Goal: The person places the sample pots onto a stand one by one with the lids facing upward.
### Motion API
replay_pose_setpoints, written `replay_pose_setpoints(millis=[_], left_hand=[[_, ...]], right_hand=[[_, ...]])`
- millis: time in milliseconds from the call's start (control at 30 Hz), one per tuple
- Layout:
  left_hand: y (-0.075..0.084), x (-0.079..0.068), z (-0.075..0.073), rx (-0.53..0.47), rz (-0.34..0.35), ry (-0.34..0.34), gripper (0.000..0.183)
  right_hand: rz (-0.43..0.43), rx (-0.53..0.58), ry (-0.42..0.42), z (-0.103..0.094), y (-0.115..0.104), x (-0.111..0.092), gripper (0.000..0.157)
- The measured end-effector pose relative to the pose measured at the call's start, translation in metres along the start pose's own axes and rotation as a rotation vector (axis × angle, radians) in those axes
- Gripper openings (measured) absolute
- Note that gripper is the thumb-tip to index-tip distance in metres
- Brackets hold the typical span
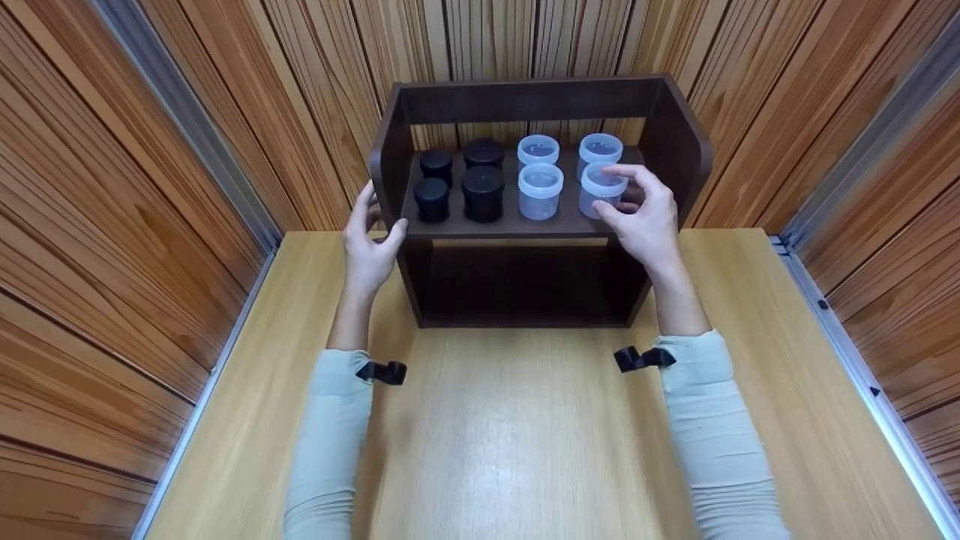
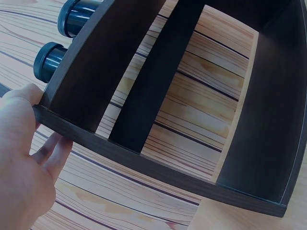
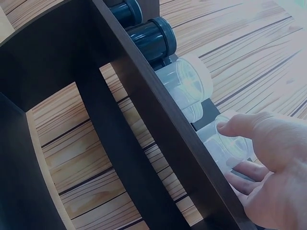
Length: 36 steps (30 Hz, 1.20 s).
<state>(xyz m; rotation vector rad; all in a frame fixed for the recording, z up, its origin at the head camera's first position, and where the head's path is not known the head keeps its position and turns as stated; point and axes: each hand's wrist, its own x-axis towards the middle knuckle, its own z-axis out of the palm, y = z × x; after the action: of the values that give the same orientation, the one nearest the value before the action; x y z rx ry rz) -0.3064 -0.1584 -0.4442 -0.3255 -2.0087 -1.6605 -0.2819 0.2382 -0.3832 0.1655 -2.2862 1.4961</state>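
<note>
A dark brown two-tier shelf [image 1: 517, 235] stands at the back of the table. My left hand [image 1: 367, 251] grips the edge of its left side panel, thumb at the front and fingers behind; in the left wrist view the hand [image 2: 29, 153] wraps the panel's edge. On the upper board, my right hand [image 1: 641, 214] holds the front right clear plastic jar [image 1: 598, 196] between thumb and fingers. That jar [image 3: 218, 143] stands upright in line with another clear jar [image 1: 540, 196]. Two more clear jars, one of them a rear jar [image 1: 537, 148], sit behind.
Black lidded jars fill the upper board's left half, among them a large jar [image 1: 483, 199] and a smaller jar [image 1: 432, 204]. Below lies the open lower compartment [image 1: 521, 285]. The wooden table [image 1: 480, 435] extends in front, with wood-panelled walls [image 1: 112, 247] on three sides.
</note>
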Motion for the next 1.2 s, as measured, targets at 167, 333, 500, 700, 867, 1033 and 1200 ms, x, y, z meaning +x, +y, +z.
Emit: replay_pose_setpoints(millis=[167,333,500,700,867,1033,1200], left_hand=[[0.002,-0.001,-0.001,0.011,0.002,0.005,0.071],[0.003,-0.001,-0.002,0.015,0.013,-0.004,0.071],[0.003,-0.001,-0.001,0.025,0.016,-0.011,0.07],[0.004,-0.003,0.0,0.056,0.033,-0.021,0.07],[0.003,-0.009,-0.001,0.051,0.029,-0.01,0.067],[0.002,-0.023,-0.001,0.07,0.013,-0.025,0.067],[-0.002,-0.039,-0.003,0.103,0.018,-0.041,0.068]], right_hand=[[-0.006,0.006,-0.009,0.002,0.0,0.0,0.049],[-0.035,0.043,-0.014,0.002,0.001,-0.004,0.054],[-0.074,0.089,0.003,-0.001,0.004,-0.01,0.059],[-0.076,0.144,0.052,-0.004,0.006,-0.023,0.065],[-0.058,0.175,0.066,-0.007,0.005,-0.039,0.064],[-0.065,0.179,0.063,-0.01,0.004,-0.056,0.061],[-0.101,0.192,0.062,-0.011,0.007,-0.074,0.056]])
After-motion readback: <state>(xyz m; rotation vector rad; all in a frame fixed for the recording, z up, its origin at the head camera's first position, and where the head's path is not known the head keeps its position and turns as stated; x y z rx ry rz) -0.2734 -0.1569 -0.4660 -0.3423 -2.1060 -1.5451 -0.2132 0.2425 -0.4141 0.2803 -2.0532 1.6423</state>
